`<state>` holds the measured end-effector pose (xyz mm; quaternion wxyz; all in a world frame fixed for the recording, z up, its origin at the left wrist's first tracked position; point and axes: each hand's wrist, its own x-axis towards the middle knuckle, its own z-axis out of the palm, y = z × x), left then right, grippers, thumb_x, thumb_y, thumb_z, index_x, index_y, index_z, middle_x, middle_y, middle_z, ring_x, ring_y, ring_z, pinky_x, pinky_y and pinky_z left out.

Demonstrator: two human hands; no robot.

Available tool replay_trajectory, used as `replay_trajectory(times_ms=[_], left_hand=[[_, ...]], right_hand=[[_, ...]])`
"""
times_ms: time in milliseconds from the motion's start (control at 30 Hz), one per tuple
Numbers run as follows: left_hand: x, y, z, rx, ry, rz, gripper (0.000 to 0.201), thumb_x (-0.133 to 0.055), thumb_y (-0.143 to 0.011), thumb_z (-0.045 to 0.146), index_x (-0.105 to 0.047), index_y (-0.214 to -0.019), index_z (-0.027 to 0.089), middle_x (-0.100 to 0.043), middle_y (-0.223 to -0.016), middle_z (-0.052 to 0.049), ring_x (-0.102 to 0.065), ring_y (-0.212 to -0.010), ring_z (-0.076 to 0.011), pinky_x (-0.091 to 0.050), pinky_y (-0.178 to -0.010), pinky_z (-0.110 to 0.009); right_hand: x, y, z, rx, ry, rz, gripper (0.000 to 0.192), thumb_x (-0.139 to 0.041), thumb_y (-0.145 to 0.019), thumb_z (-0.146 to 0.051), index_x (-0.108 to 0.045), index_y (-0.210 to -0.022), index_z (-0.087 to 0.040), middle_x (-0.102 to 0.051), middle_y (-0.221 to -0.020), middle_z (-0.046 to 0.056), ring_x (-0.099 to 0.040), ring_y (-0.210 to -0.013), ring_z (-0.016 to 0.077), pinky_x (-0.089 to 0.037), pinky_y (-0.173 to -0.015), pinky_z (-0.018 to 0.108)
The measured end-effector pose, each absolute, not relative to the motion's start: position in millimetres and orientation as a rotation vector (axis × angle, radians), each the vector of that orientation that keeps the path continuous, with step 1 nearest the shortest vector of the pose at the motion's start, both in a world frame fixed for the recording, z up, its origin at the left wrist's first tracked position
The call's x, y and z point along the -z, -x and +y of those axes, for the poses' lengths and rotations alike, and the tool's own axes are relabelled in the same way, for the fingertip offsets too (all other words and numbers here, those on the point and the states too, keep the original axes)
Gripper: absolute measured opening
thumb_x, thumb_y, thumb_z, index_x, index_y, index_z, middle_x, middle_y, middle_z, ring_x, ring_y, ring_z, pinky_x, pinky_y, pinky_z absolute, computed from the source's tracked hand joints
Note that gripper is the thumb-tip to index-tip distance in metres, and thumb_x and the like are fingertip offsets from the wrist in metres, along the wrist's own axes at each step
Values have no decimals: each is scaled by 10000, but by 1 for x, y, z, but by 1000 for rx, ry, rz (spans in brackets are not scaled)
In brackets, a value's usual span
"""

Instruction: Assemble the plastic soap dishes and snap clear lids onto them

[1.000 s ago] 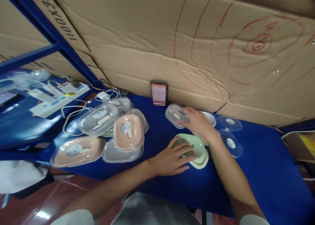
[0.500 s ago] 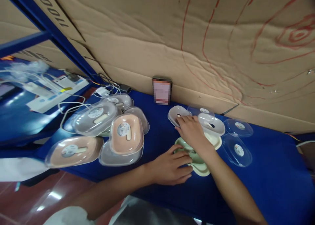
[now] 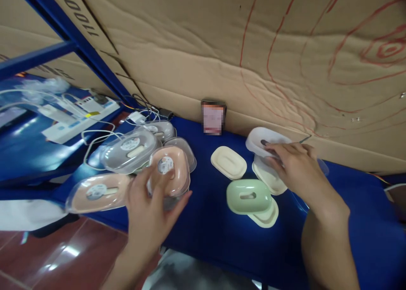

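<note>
While the left hand [image 3: 149, 207] spreads its fingers over the pink box [image 3: 182, 165] (lidded, seemingly unopened) at eight o'clock, the right hand [image 3: 294, 167] curls at the already lidless white cover [image 3: 261, 136], three o'clock; pinching, I cannot tell.

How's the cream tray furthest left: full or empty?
The cream tray is empty: its top shows bare, with nothing lying on it.

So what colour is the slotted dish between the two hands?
The slotted dish is light green; it shows best in the head view.
</note>
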<state>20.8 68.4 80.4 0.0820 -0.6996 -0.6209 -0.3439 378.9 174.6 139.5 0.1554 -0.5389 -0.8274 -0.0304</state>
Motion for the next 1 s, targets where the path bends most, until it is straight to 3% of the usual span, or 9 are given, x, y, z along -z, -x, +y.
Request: replay_trajectory(times_ms=[100, 167, 267, 367, 433, 500, 700, 867, 1000], left_hand=[[-62, -14, 68, 1065, 2008, -1982, 690, -843, -900, 446, -554, -1504, 276, -446, -1621, -194, -504, -1461, -477, -492, -1140, -668], [-58, -16, 69, 1143, 1988, -1982, 658, -845, -901, 428, -568, -1479, 276, -468, -1610, -177, -527, -1453, -449, -500, -1154, -632], [-64, -20, 67, 1269, 2028, -1974, 597, -832, -906, 391, -586, -1437, 276, -509, -1587, -147, -551, -1446, -407, -489, -1183, -608], [-76, -24, 57, 1426, 2224, -1983, 545, -775, -941, 398, -575, -1437, 293, -523, -1586, -131, -545, -1463, -388, -485, -1188, -619], [-83, -29, 51, 1603, 2465, -1877, 511, -701, -989, 472, -554, -1445, 295, -504, -1605, -145, -508, -1500, -394, -483, -1188, -640], [-87, -38, 52, 1853, 2672, -1732, 515, -603, -1039, 560, -495, -1467, 294, -462, -1636, -172, -466, -1539, -400, -494, -1178, -647], [-78, -91, 112, 2149, 3031, -1498, 645, -579, -1008, 701, -350, -1455, 298, -271, -1719, -203, -370, -1598, -393, -492, -1190, -603], [-56, -140, 153, 2277, 3099, -1725, 944, -848, -879, 518, -196, -1528, 310, -482, -1502, -171, -612, -1357, -291, -579, -1090, -495], [-42, -148, 150, 2257, 3074, -1673, 901, -882, -846, 385, -276, -1507, 297, -421, -1560, -175, -532, -1448, -311, -544, -1149, -507]], right_hand=[[-130, -386, 180, 113, 1596, -2343, 240, -516, -1072, -326, -719, -1201, -329, -768, -1094, 139, -680, -1136, 438, -406, -1052, 764], [-127, -376, 179, 52, 1548, -2384, 265, -570, -1046, -280, -690, -1276, -333, -758, -1206, 128, -680, -1187, 424, -458, -1058, 741], [-127, -343, 169, -140, 1354, -2488, 483, -618, -1034, -235, -551, -1507, -304, -671, -1464, 110, -638, -1347, 371, -515, -1122, 652], [-129, -309, 155, -323, 1135, -2543, 779, -725, -997, -285, -340, -1672, -341, -430, -1712, 118, -479, -1543, 347, -485, -1214, 599], [-133, -298, 149, -464, 995, -2565, 998, -834, -919, -334, -231, -1714, -374, -266, -1790, 115, -353, -1623, 344, -458, -1251, 579], [-140, -299, 148, -619, 888, -2554, 1119, -897, -853, -369, -195, -1724, -382, -262, -1792, 112, -340, -1631, 331, -460, -1258, 540], [-159, -341, 162, -651, 1025, -2387, 968, -896, -839, -338, -365, -1648, -352, -408, -1718, 123, -403, -1597, 355, -454, -1254, 556], [-155, -385, 174, -653, 1171, -2360, 864, -833, -899, -464, -385, -1623, -315, -424, -1703, 142, -427, -1581, 364, -499, -1210, 559], [-154, -405, 181, -778, 1224, -2428, 647, -748, -948, -599, -578, -1489, -287, -620, -1546, 112, -614, -1425, 318, -581, -1129, 450]])
